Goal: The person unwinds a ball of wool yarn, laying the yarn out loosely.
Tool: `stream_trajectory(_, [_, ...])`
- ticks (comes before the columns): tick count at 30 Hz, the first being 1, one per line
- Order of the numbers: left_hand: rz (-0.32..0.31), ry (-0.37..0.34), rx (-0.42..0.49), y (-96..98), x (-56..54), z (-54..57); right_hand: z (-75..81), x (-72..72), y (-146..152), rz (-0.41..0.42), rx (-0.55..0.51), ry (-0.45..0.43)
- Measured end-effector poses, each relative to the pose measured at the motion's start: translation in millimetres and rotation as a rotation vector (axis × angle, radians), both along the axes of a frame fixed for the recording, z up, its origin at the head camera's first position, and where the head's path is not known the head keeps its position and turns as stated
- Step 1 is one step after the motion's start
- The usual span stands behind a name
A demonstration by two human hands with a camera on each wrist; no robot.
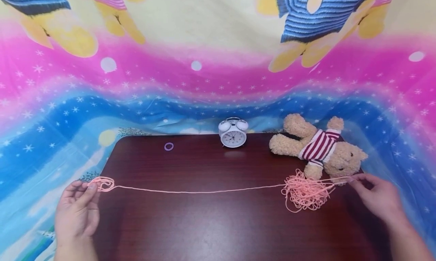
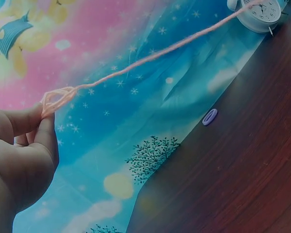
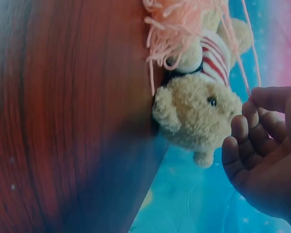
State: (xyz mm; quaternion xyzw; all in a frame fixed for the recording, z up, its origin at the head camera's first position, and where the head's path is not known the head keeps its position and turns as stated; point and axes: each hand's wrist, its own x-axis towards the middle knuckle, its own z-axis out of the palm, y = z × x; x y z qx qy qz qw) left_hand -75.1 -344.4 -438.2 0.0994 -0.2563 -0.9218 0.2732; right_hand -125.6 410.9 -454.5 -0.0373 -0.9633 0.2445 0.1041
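My left hand (image 1: 77,208) pinches a small looped bundle of pink yarn (image 1: 106,184) between thumb and fingers, beyond the table's left edge. From that bundle one strand (image 1: 204,192) runs across to a loose tangled heap of the same yarn (image 1: 306,193) at the right. At the heap's far side my right hand (image 1: 379,196) pinches yarn between thumb and index finger. Two lengths of it stretch from those fingertips toward the heap, as the right wrist view also shows. In that view the other right fingers are loosely bent.
A teddy bear (image 1: 344,158) in a striped top lies on its side behind the heap. A white alarm clock (image 1: 233,134) stands at the back of the dark wooden table (image 1: 190,223). To its left lies a purple ring (image 1: 168,146). Printed cloth (image 1: 190,83) surrounds the table.
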Motion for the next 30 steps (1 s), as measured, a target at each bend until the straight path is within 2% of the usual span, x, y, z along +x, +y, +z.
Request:
stream_trajectory(4, [-0.004, 0.016, -0.01, 0.7, 0.4, -0.6, 0.1, 1.0, 8.6, -0.045, 0.027, -0.023])
stream_trajectory(8, [-0.035, 0.048, -0.035, 3.3, 1.0, -1.5, -1.3, 1.8, 12.5, -0.071, 0.037, -0.055])
stream_trajectory(16, [-0.116, 0.088, -0.073, 9.0, 2.4, -2.8, -10.0, -2.3, 5.0, 0.021, 0.032, -0.078])
stream_trajectory(21, [-0.119, 0.076, -0.091, 12.1, 1.8, -2.4, -13.4, -5.0, -6.5, 0.08, 0.049, -0.075])
stream_trajectory(30, [-0.106, 0.061, -0.106, 17.4, 0.1, -3.0, -12.8, -5.2, -23.5, 0.175, 0.057, -0.136])
